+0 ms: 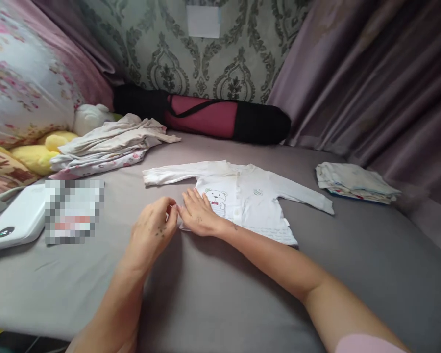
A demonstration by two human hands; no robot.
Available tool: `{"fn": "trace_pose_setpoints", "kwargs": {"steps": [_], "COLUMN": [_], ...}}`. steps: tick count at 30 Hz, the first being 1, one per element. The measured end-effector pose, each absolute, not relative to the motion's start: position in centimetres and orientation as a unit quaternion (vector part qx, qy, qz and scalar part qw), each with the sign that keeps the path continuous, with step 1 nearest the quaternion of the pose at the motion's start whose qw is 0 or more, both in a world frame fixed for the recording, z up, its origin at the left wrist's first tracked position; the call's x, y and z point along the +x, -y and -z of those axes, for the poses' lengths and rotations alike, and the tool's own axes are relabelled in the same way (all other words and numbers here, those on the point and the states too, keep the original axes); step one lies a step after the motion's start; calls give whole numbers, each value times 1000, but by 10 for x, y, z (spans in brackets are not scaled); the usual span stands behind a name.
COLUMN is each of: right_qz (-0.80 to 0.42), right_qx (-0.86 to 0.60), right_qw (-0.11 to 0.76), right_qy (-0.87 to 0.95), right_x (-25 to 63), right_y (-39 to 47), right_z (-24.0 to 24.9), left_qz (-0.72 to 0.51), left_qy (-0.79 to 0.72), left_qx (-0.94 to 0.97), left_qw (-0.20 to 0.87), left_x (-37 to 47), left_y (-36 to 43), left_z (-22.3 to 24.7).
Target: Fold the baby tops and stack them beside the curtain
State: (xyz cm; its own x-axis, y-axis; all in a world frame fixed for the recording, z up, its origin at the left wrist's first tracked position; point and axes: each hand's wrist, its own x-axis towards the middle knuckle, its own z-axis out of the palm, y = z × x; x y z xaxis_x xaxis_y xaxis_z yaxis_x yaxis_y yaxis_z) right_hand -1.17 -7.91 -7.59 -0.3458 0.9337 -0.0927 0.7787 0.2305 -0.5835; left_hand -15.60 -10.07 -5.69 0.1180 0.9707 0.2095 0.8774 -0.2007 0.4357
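A small white long-sleeved shirt [250, 201] with a bear print lies spread out on the grey sheet [220, 294], its sleeves stretched to both sides. My right hand [198, 213] rests flat, fingers spread, on the shirt's lower left part. Beside it, my left hand [158, 220] is closed in a pinch at the shirt's lower left corner, where a bit of white cloth shows near the fingertips. The cloth under my right palm is hidden.
Piled clothes [110, 142] lie at the back left, near yellow and white plush toys. A folded stack [356, 181] sits at the right. A white device [18, 215] lies at the left. Along the wall stretches a black and red bag [206, 117].
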Motion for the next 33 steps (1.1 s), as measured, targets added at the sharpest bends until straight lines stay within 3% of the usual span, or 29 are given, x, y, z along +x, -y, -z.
{"fn": "trace_pose_setpoints", "kwargs": {"steps": [5,12,26,33], "right_qz": [-211,-144,-140,-190], "right_qx": [-575,-606,-488,-451], "right_qw": [195,70,27,48], "right_qy": [766,779,861,871], "right_x": [58,179,197,186], "right_y": [90,105,114,149], "right_z": [57,72,79,71], "left_qz": [-292,-167,-125,-139], "left_qy": [-442,-200,-229,-225], "left_qx": [845,958,956,954], "left_qw": [76,119,138,142], "left_x": [-140,-103,-102,-104], "left_y": [101,125,119,117], "left_z": [59,66,68,72]}}
